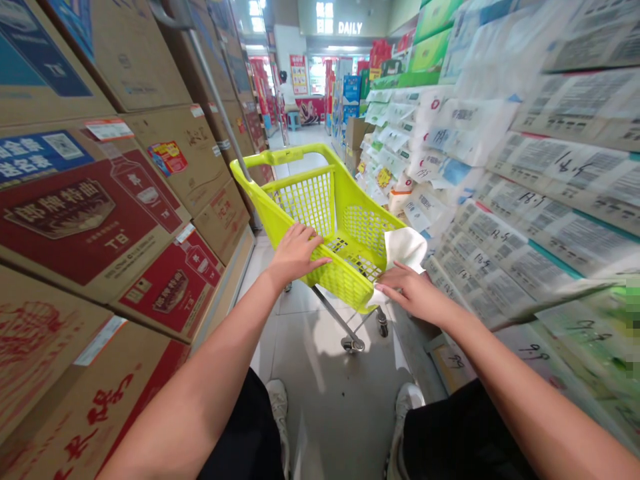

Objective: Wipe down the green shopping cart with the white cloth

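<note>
A lime-green plastic shopping cart stands in front of me, its basket tilted in view and holding nothing that I can see. My left hand grips the near rim of the basket, fingers over the edge and thumb stretched along it. At the basket's near right corner, my right hand holds a white cloth against the rim. Part of the cloth stands up beyond my fingers, and another bit shows under them. Whether it is fabric or paper I cannot tell.
Stacked cardboard cartons wall the left side. On the right rise piles of wrapped paper packs with handwritten price tags. A metal pole slants up beside the cart. Farther down the aisle are a person and a blue stool.
</note>
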A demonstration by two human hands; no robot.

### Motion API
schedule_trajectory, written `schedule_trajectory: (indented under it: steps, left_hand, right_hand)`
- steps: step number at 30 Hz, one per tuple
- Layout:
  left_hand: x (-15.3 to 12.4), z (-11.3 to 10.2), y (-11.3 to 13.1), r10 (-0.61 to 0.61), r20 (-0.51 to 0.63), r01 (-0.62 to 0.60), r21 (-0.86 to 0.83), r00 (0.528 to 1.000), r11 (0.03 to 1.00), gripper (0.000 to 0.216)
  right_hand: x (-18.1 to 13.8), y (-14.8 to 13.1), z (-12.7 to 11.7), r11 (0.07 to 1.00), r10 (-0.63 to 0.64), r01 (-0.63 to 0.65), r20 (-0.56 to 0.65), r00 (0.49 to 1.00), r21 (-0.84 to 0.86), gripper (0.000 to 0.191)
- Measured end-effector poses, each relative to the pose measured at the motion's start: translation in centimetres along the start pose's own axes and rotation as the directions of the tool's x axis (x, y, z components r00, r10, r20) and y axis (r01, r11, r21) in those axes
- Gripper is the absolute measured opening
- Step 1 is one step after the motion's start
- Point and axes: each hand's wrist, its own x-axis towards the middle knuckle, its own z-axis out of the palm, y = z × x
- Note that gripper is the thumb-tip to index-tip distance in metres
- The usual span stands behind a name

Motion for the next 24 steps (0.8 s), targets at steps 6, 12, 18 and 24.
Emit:
schedule_trajectory:
  steps: [6, 12, 18, 24]
  left_hand:
    - [0.7, 0.8, 1.1, 0.001, -0.017, 0.0, 0.033, 1.0, 0.999, 0.059]
    - [2.1, 1.1, 2.9, -0.013, -0.003, 0.013, 0.104, 1.0, 0.995, 0.058]
    - [1.6, -0.5, 1.4, -0.015, -0.083, 0.016, 0.022, 0.996, 1.0, 0.059]
    - [0.9, -1.3, -0.8, -0.103, -0.021, 0.105, 0.201, 0.994, 0.974, 0.057]
  right_hand:
    - [0.4, -1.6, 0.7, 0.987, 0.16, -0.132, -0.443, 0.882, 0.093, 0.046]
    - [1.6, -3.0, 0.7, 1.0, 0.024, -0.022, -0.511, 0.859, 0.009, 0.042]
    - [1.2, -1.1, 0.3, 0.914, 0.17, -0.279, -0.345, 0.923, -0.296, 0.061]
    - [1.1, 0.2, 0.2, 0.799, 0.459, -0.435, -0.046, 0.887, -0.416, 0.064]
